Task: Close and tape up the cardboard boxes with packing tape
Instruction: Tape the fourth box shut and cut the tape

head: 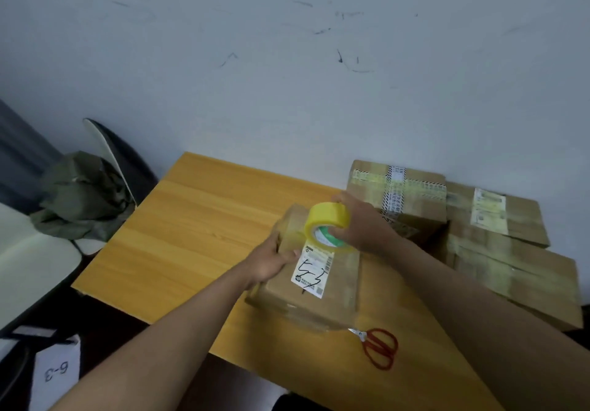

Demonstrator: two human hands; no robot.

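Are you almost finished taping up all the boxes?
Partly. The boxes at the back right already look closed, with tape across them. Now the front box is being taped: its flaps are shut, the right hand grips the yellow tape roll over it, and the left hand holds its side. Left to do: finish this strip and cut it. The red scissors lie untouched on the table.
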